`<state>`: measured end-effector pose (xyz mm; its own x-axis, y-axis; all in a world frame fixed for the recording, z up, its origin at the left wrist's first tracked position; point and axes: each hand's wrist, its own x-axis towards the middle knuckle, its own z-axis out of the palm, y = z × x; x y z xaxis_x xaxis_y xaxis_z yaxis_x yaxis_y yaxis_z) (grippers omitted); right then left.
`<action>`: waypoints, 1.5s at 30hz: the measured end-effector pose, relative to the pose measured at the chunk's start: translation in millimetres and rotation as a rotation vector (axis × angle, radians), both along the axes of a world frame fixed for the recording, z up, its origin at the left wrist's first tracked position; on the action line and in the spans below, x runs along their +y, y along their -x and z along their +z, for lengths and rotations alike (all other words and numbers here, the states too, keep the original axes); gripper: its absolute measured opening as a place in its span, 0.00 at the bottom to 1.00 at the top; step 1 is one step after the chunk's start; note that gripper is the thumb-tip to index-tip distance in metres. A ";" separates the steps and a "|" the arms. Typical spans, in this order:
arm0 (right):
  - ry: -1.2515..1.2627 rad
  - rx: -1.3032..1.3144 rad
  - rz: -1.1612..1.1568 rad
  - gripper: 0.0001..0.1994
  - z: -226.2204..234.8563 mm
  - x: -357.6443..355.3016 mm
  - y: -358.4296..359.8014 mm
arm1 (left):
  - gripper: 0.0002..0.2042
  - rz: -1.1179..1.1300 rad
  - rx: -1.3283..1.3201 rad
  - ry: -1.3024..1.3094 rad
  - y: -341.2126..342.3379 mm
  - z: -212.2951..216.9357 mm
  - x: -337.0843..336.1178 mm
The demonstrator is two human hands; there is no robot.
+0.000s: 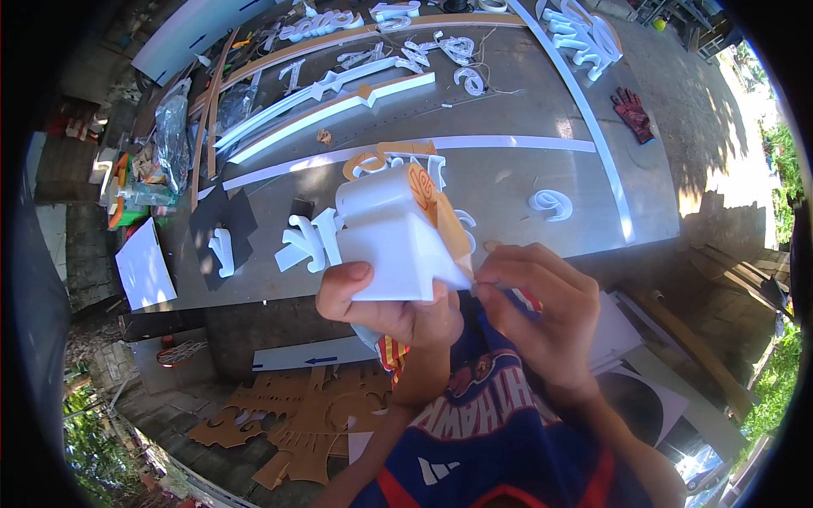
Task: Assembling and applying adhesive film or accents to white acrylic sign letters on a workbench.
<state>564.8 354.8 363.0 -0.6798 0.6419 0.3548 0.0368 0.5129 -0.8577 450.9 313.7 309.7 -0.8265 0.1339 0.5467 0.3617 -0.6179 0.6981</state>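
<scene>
My left hand (398,313) grips a thick white plastic letter (385,254) from below, thumb on its near side wall. Brown paper (442,220) covers the letter's right-hand face, with a printed or drawn mark near the top. At the pointed lower right corner of the letter, my right hand (542,300) is closed in a pinch on the brown paper's edge; the fingertips hide exactly how much they hold. Just beyond, white letters with brown faces (402,157) lie on the metal table (500,182), partly hidden by the held letter.
Small white letters (312,241) lie left of my hands, one white letter (222,252) on black sheet. Another (550,205) sits right. Long white strips (508,143) cross the table. A dark red glove (633,114) is at far right. Cut brown sheets (313,423) lie below the table edge.
</scene>
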 end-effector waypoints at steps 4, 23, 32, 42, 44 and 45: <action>-0.056 -0.010 -0.023 0.08 1.5 1.0 -0.7 | 0.26 0.136 0.162 -0.125 -1.1 -4.4 12.5; -0.087 -0.133 0.021 0.11 2.7 1.1 8.2 | 0.23 -0.065 0.098 0.028 -1.4 -2.9 -2.3; -0.117 -0.194 0.007 0.10 4.8 -1.6 11.7 | 0.24 -0.370 -0.118 0.078 2.7 9.1 -9.2; -0.020 -0.167 0.029 0.08 6.4 1.3 3.0 | 0.23 -0.415 -0.236 0.058 2.5 8.5 -3.0; 0.052 -0.159 0.028 0.08 5.1 -0.2 0.7 | 0.24 -0.340 -0.176 0.053 5.9 3.0 -4.8; 0.058 -0.127 0.020 0.08 3.8 -1.3 0.5 | 0.25 -0.284 -0.178 0.055 6.7 1.2 -4.4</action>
<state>564.3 353.5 366.8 -0.7295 0.6449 0.2277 0.1369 0.4639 -0.8752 444.1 309.3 310.9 -0.8340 0.3974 0.3828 0.0500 -0.6365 0.7697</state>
